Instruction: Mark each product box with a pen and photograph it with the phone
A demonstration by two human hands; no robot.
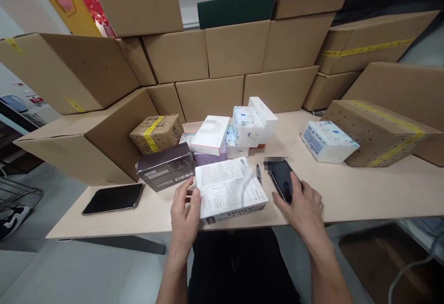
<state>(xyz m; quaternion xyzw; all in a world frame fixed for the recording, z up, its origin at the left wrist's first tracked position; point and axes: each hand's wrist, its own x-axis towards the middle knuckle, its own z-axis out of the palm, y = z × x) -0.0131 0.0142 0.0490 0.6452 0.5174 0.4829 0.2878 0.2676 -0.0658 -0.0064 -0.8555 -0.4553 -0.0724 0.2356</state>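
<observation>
My right hand (pixel 305 204) grips the lower right part of a dark smartphone (pixel 281 179) on the table, thumb on one side and fingers on the other. My left hand (pixel 186 209) rests at the left edge of a white printed box (pixel 229 186), its thumb close to or against the side. Those fingers are loosely bent, with a gap between thumb and index finger. Between the white box and the smartphone lies a small dark pen-like tool (pixel 258 174). A dark brown shrink-wrapped box (pixel 168 167) stands just beyond my left hand.
Another phone (pixel 113 199) lies at the table's left end. Behind the white box are a red-edged white box (pixel 211 133), tissue packs (pixel 247 126) and a small taped carton (pixel 157 133). A further tissue pack (pixel 328 141) sits right. Large cartons (pixel 210 98) wall the back.
</observation>
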